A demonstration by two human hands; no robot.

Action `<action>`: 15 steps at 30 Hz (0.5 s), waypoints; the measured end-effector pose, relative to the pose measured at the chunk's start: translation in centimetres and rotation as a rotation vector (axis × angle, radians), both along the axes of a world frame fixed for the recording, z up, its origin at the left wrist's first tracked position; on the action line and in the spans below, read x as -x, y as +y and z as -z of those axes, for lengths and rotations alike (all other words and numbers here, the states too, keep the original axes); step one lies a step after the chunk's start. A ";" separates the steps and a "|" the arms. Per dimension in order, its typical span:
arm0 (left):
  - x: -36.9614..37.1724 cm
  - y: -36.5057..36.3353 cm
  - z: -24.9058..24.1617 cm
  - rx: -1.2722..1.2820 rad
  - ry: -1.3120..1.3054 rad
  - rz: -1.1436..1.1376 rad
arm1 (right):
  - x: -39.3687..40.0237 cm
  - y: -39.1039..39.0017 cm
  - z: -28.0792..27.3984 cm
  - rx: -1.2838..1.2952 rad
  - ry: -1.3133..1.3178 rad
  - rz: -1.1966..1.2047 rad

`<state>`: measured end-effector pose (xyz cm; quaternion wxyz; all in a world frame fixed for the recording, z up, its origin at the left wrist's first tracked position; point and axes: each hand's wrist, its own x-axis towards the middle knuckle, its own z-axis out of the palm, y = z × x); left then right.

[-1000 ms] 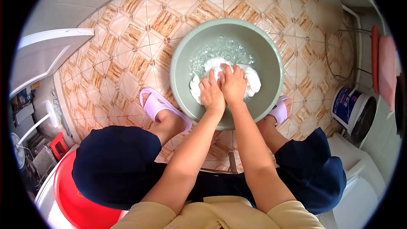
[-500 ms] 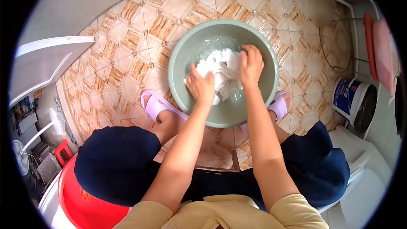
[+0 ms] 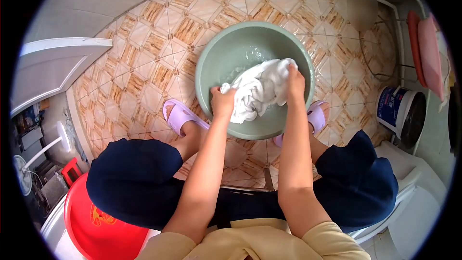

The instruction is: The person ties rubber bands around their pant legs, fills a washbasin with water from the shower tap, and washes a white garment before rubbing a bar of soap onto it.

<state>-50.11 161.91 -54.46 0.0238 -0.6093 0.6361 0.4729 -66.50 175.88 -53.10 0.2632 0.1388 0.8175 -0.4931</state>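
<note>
Just spread the cloth [image 3: 260, 86] inside the basin [image 3: 217, 58], gripping opposite ends in left hand [image 3: 223, 102] and right hand [image 3: 296, 86] with fingers curled nearly closed (some tips hidden), so apparently controlling both sides.

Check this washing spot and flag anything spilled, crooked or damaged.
The tiled floor just outside the upper right rim of the green basin glistens, perhaps from splashed water, though it may only be reflected light. Nothing else stands out; the basin shows no visible crack.
</note>
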 end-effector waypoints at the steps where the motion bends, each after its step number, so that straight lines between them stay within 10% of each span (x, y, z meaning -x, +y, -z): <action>1: 1.0 0.4 -4.3 0.067 -0.073 0.146 | 0.1 -1.1 -0.9 -0.366 0.077 -0.237; 5: 0.5 3.9 -3.5 0.526 -0.169 0.748 | -4.2 -5.4 1.4 -0.766 0.715 -0.338; 15: 1.4 5.1 -2.2 0.129 -0.355 1.088 | 1.9 -6.1 0.6 -0.483 0.400 -0.618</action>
